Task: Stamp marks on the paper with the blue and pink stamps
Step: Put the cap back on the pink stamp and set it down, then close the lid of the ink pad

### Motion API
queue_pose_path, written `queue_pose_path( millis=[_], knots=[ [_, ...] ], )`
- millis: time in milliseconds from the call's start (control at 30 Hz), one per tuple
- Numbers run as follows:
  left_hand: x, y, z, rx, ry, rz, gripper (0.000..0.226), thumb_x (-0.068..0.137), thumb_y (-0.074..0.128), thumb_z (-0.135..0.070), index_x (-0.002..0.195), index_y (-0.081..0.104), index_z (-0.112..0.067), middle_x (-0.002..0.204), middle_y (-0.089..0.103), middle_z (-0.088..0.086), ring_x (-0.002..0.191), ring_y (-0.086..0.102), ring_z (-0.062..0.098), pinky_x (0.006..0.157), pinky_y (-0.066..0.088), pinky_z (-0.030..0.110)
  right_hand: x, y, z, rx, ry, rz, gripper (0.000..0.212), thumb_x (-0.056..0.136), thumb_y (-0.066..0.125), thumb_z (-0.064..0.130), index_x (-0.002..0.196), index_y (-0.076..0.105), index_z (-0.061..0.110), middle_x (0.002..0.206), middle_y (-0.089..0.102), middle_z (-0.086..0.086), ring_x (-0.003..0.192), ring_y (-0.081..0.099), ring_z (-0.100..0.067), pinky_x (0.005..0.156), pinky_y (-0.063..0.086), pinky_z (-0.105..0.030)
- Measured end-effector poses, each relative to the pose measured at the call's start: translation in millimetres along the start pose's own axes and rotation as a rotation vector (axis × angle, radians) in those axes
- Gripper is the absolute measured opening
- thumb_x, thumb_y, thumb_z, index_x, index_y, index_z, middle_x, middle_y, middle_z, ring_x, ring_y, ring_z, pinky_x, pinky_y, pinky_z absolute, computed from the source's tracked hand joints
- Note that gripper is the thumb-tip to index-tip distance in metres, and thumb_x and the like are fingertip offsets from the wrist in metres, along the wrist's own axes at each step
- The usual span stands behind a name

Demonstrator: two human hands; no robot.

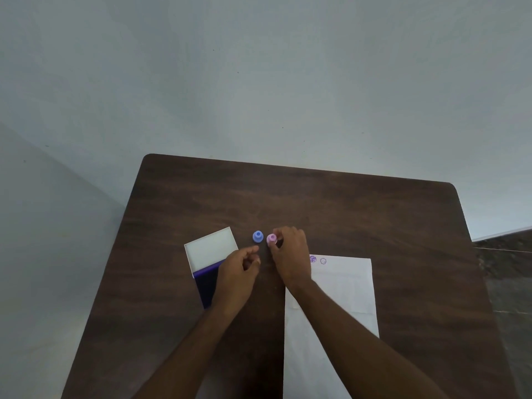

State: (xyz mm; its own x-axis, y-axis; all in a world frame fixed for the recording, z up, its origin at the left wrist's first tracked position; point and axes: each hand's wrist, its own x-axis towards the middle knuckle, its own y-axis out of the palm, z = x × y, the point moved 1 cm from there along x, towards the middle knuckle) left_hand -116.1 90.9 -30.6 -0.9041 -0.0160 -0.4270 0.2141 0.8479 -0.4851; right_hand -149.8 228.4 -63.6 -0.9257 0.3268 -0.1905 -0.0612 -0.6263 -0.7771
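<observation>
A small blue stamp [258,236] stands upright on the dark wooden table [316,203], free of both hands. Right beside it is a pink stamp [271,239], which my right hand [290,254] pinches between thumb and fingertips. My left hand [237,269] hovers just below the blue stamp with loosely curled fingers that hold nothing. A long white paper [342,298] lies to the right, partly under my right forearm. Two small purple stamp marks [318,260] sit near its top edge.
An open ink pad [205,279] with a white lid [211,247] folded back lies at the left, its dark blue pad partly hidden by my left hand. The table's far edge meets a pale wall.
</observation>
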Motion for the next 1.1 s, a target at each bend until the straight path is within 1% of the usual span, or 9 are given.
queue_pose_path(
  millis=[100, 200, 400, 533, 600, 667, 767, 900, 1100],
  knots=[
    [1.0, -0.4, -0.2, -0.010, 0.003, -0.013, 0.032, 0.094, 0.059, -0.019, 0.126, 0.060, -0.019, 0.119, 0.066, -0.003, 0.092, 0.057, 0.001, 0.073, 0.041, 0.008, -3.0, -1.2, 0.9, 0.030, 0.002, -0.001, 0.022, 0.090, 0.061, 0.031, 0.108, 0.063, 0.018, 0.112, 0.064, -0.002, 0.096, 0.052, -0.011, 0.084, 0.041, -0.021],
    [2.8, -2.7, -0.9, -0.030, -0.006, -0.037, 0.032, 0.094, 0.059, -0.018, 0.127, 0.060, -0.018, 0.120, 0.067, -0.001, 0.098, 0.058, 0.004, 0.084, 0.045, 0.018, -9.4, -4.3, 4.9, 0.074, 0.013, -0.013, 0.027, 0.089, 0.063, 0.023, 0.115, 0.060, 0.018, 0.119, 0.060, -0.003, 0.103, 0.055, -0.015, 0.088, 0.044, -0.022],
    [2.6, -15.8, 4.9, -0.082, -0.009, -0.090, 0.031, 0.094, 0.059, -0.018, 0.125, 0.062, -0.019, 0.117, 0.067, -0.004, 0.099, 0.060, 0.005, 0.084, 0.046, 0.020, -32.9, -3.9, 19.1, 0.181, -0.011, -0.072, 0.019, 0.088, 0.057, 0.006, 0.105, 0.059, 0.014, 0.106, 0.059, -0.004, 0.090, 0.054, -0.010, 0.080, 0.048, -0.023],
    [2.0, -31.1, 14.8, -0.130, -0.039, -0.153, 0.028, 0.094, 0.059, -0.018, 0.121, 0.064, -0.019, 0.116, 0.069, -0.001, 0.100, 0.062, 0.011, 0.087, 0.048, 0.025, -41.1, 9.2, 29.3, 0.110, -0.026, 0.128, 0.023, 0.091, 0.056, 0.009, 0.113, 0.060, 0.006, 0.114, 0.063, -0.011, 0.098, 0.060, -0.019, 0.091, 0.048, -0.030],
    [1.8, -38.5, 20.4, -0.168, -0.063, -0.165, 0.029, 0.094, 0.059, -0.017, 0.123, 0.063, -0.018, 0.118, 0.068, 0.001, 0.099, 0.062, 0.007, 0.079, 0.047, 0.015, -41.6, 15.1, 34.3, 0.102, -0.007, 0.219, 0.022, 0.092, 0.058, 0.014, 0.113, 0.061, 0.009, 0.112, 0.066, -0.010, 0.092, 0.059, -0.013, 0.091, 0.048, -0.028],
    [0.9, -47.5, 26.8, -0.199, -0.087, -0.190, 0.030, 0.094, 0.059, -0.018, 0.124, 0.062, -0.019, 0.119, 0.067, 0.001, 0.093, 0.059, 0.000, 0.069, 0.041, 0.006, -42.1, 20.3, 39.4, 0.080, -0.053, 0.282, 0.026, 0.091, 0.058, 0.017, 0.117, 0.060, 0.013, 0.116, 0.066, -0.007, 0.099, 0.059, -0.013, 0.093, 0.047, -0.027],
    [-0.9, -60.4, 39.2, -0.231, -0.137, -0.216, 0.032, 0.095, 0.057, -0.017, 0.126, 0.058, -0.023, 0.128, 0.062, 0.002, 0.107, 0.058, 0.010, 0.076, 0.044, 0.015, -45.5, 25.3, 46.5, 0.086, -0.124, 0.367, 0.042, 0.091, 0.058, 0.019, 0.132, 0.051, 0.017, 0.135, 0.055, -0.004, 0.123, 0.050, -0.017, 0.101, 0.040, -0.027],
    [-3.0, -72.9, 53.1, -0.280, -0.212, -0.271, 0.036, 0.095, 0.056, -0.013, 0.130, 0.055, -0.021, 0.133, 0.058, 0.002, 0.122, 0.052, 0.018, 0.085, 0.045, 0.026, -43.0, 28.8, 58.8, 0.008, -0.225, 0.430, 0.051, 0.090, 0.058, 0.017, 0.139, 0.044, 0.015, 0.148, 0.042, -0.006, 0.136, 0.037, -0.020, 0.111, 0.032, -0.034],
    [-6.7, -83.0, 63.2, -0.330, -0.281, -0.321, 0.045, 0.093, 0.056, -0.007, 0.136, 0.050, -0.017, 0.134, 0.058, 0.003, 0.107, 0.052, 0.006, 0.063, 0.040, 0.010, -36.0, 37.2, 71.8, -0.087, -0.252, 0.492, 0.061, 0.088, 0.062, 0.018, 0.143, 0.036, 0.013, 0.154, 0.031, -0.009, 0.141, 0.028, -0.025, 0.113, 0.029, -0.038]
  ],
)
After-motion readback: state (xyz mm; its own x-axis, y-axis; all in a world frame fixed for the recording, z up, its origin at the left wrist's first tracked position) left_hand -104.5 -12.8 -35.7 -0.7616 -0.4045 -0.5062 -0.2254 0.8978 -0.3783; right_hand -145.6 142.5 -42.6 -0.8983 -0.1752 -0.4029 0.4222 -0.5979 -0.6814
